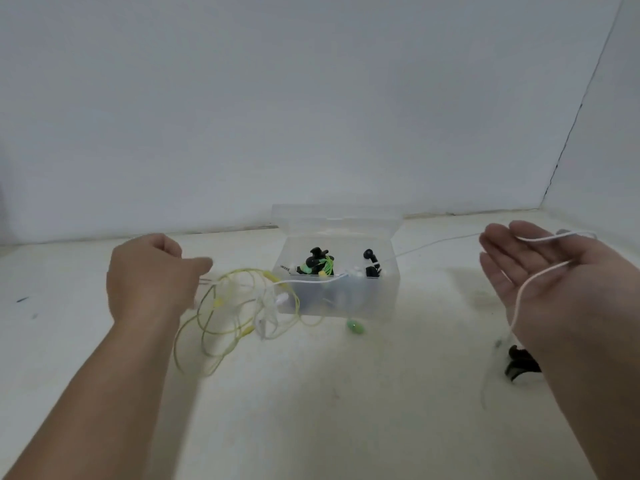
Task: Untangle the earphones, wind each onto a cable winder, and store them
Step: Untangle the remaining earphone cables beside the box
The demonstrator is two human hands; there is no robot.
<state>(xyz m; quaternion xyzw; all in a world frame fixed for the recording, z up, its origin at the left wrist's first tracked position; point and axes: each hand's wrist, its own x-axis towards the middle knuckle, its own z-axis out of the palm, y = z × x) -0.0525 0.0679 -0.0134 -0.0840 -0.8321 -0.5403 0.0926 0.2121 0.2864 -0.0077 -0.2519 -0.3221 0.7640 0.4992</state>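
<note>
The fingers (pixel 502 258) of the right hand (pixel 554 282) are lying straight and slightly apart, palm up. They are clamping nothing: the thin white earphone cable (pixel 433 242) is merely draping across the palm and looping over the back of the hand, probably so it can slide freely as it is drawn out. The left hand (pixel 149 282) is turned knuckles-up with its fingers curled in. Its grip is hidden behind the hand, but the white cable is running straight towards it, so it is likely pinching that cable to keep it taut. Between the hands the cable is crossing the front rim of the translucent plastic storage box (pixel 346 303), whose hinged lid (pixel 332 220) is standing open at the back. Below the left hand, the white cable is mixing with a glossy yellow-green earphone cable (pixel 207 341), which is sprawling in loose springy loops on the pale matte worktop (pixel 311 393). Stretching the white one looks like a way of teasing it clear of that knot. Inside the box a green earphone set on a black winder (pixel 318 265) and a black earphone set (pixel 370 263) are sitting already stored. A small smooth pale-green oval piece (pixel 355 328) is lying just in front of the box. A black cable winder (pixel 519 363) is waiting beneath the right wrist.
</note>
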